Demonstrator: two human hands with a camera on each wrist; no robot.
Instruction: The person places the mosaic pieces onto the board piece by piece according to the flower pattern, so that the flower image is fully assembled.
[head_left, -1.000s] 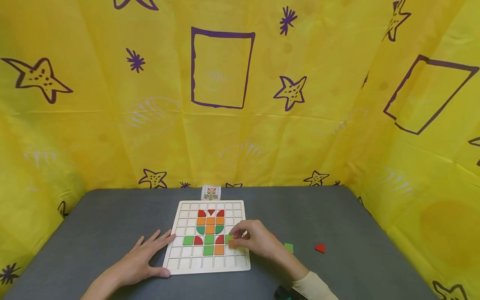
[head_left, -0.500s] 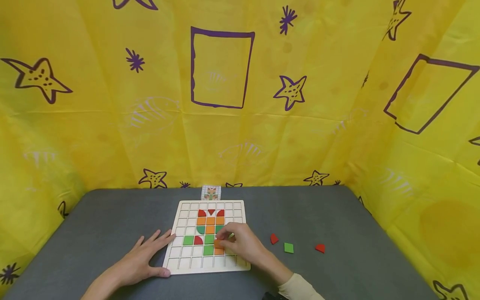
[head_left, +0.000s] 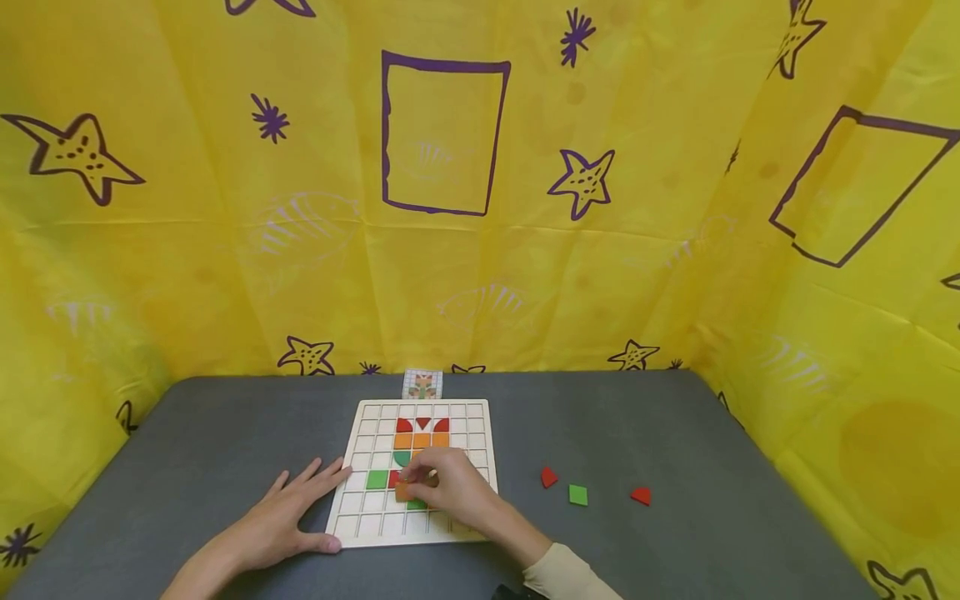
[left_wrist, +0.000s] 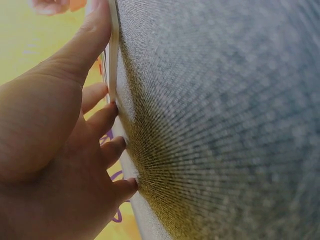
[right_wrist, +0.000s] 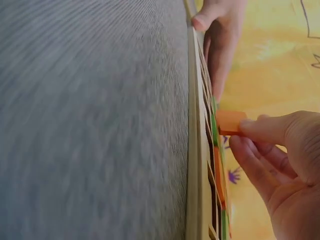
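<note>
Between thumb and fingers my right hand (head_left: 457, 485) pinches an orange square tile (head_left: 402, 492) above the left-middle of a white gridded board (head_left: 375, 527). The right wrist view shows that orange tile (right_wrist: 231, 121) tilted at the board's surface; whether it touches a cell I cannot tell. My left hand (head_left: 273, 523) lies with fingers spread, thumb at the near left corner and fingertips along the left edge. Tiles on the board include a red triangle (head_left: 423, 423), an orange row (head_left: 422, 439), a green quarter-round (head_left: 402, 458) and a green square (head_left: 377, 480). My right hand hides several others.
On the grey table (head_left: 615, 433) right of the board lie a red piece (head_left: 549, 477), a green square tile (head_left: 577, 495) and another red piece (head_left: 641, 496). A small pattern card (head_left: 422, 384) stands or lies behind the board. Yellow cloth (head_left: 450, 283) surrounds the table.
My right hand has carried the orange tile leftward across the board from its right side. The loose red and green pieces at right are uncovered. The left hand stays put.
</note>
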